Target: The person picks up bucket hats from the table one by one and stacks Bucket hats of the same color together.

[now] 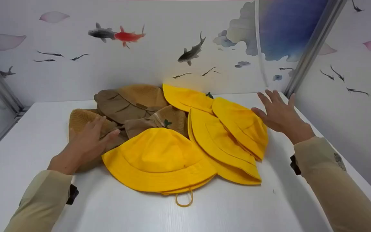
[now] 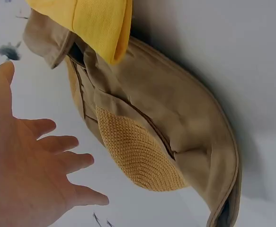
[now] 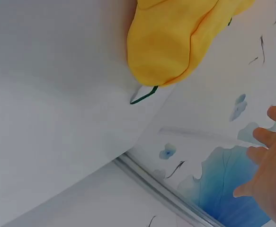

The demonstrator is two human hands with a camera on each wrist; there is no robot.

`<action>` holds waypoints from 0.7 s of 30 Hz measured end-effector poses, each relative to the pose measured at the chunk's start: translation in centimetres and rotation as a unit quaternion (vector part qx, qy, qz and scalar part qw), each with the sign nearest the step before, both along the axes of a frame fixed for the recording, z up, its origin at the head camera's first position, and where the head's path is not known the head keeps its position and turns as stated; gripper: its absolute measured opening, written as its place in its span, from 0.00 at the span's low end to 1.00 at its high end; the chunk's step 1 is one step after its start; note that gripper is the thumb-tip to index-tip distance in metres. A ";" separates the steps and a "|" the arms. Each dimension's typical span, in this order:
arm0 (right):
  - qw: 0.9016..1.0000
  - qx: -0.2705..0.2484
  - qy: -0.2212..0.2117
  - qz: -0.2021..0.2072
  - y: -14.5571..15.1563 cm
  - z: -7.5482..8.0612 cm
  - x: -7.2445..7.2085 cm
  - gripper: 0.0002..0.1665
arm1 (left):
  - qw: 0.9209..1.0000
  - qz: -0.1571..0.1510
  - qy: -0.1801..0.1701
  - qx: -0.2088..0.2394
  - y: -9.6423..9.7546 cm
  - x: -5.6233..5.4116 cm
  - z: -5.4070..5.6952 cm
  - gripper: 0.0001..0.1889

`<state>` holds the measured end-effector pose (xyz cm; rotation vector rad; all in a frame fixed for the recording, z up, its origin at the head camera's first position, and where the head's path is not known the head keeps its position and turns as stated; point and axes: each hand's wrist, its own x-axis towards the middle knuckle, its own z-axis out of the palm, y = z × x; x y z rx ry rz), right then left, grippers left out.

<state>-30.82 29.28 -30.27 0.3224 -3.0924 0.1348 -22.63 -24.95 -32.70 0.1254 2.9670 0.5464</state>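
Note:
A pile of yellow bucket hats and brown hats lies on the white table. In front is a yellow hat (image 1: 163,158) with a thin cord loop; several more yellow hats (image 1: 217,135) overlap on the right. My left hand (image 1: 84,141), fingers spread, is over the leftmost brown hat (image 1: 76,120), whose knitted crown (image 2: 140,151) and cloth brim (image 2: 175,99) show in the left wrist view. To the right of the pile, my right hand (image 1: 279,114) is raised with fingers apart, beside the rightmost yellow hat (image 1: 246,122). Neither hand holds anything.
Behind the pile stands a white wall panel (image 1: 153,64) painted with fish and petals. Metal posts (image 1: 314,48) mark the corners, and another panel (image 1: 359,112) closes the right side. The white table (image 1: 237,209) extends in front of the hats.

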 end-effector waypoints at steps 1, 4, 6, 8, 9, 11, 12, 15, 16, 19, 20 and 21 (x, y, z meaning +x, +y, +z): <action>1.000 -0.017 -0.003 0.001 -0.3 0.0 0.1 0.48 | 1.000 0.003 -0.009 0.013 0.2 0.2 -0.2 0.56; 0.997 -0.069 -0.016 0.005 -1.4 0.0 0.6 0.51 | 0.999 0.012 -0.030 0.035 0.6 0.8 -0.7 0.57; 0.995 -0.095 -0.019 0.010 -2.3 0.0 0.9 0.53 | 0.998 0.014 -0.038 0.050 0.8 1.1 -1.0 0.56; 0.994 -0.108 -0.019 0.012 -3.1 0.0 1.2 0.54 | 0.997 0.011 -0.037 0.060 1.0 1.3 -1.2 0.55; 0.993 -0.112 -0.017 0.013 -3.5 0.0 1.3 0.55 | 0.997 0.007 -0.037 0.066 1.0 1.5 -1.3 0.54; 0.991 -0.129 -0.019 0.012 -4.2 -0.1 1.5 0.55 | 0.996 -0.001 -0.042 0.081 1.1 1.7 -1.4 0.53; 0.990 -0.142 -0.024 0.009 -4.6 -0.2 1.7 0.55 | 0.995 -0.005 -0.046 0.089 1.1 1.8 -1.5 0.51; 0.981 -0.190 -0.037 0.007 -5.8 -0.5 2.4 0.54 | 0.993 -0.015 -0.058 0.104 1.5 2.1 -1.6 0.47; 0.977 -0.207 -0.040 0.008 -6.3 -0.6 2.6 0.53 | 0.992 -0.017 -0.061 0.109 1.7 2.1 -1.7 0.46; 0.968 -0.246 -0.043 0.013 -7.5 -0.8 3.4 0.52 | 0.991 -0.018 -0.065 0.112 2.4 2.3 -1.9 0.44; 0.966 -0.255 -0.043 0.017 -8.0 -0.9 3.7 0.52 | 0.992 -0.018 -0.064 0.111 2.6 2.3 -2.0 0.44; 0.964 -0.263 -0.044 0.021 -8.5 -0.9 3.9 0.53 | 0.992 -0.018 -0.061 0.111 2.7 2.3 -2.0 0.43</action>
